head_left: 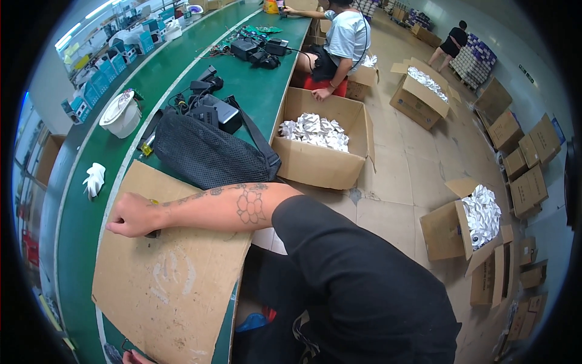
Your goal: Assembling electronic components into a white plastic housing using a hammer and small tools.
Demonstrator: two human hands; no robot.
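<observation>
My right hand (136, 215) is closed in a fist over the upper part of a brown cardboard sheet (176, 267) on the green bench. A dark bit shows under the wrist and a yellow bit behind it; what the fist holds is hidden. At the bottom edge only a few fingertips of my left hand (136, 357) come into view, beside a thin dark loop (125, 344). Just beyond my right forearm lies a black mesh bag (206, 151) with a strap. Black power adapters (221, 115) are heaped behind it.
A white glove (94, 180) and a white tub (121, 115) stand left on the green bench (79, 242). Right of it, an open carton (321, 164) holds white pieces. A seated person (345, 42) works farther along. More cartons (445, 227) stand on the floor.
</observation>
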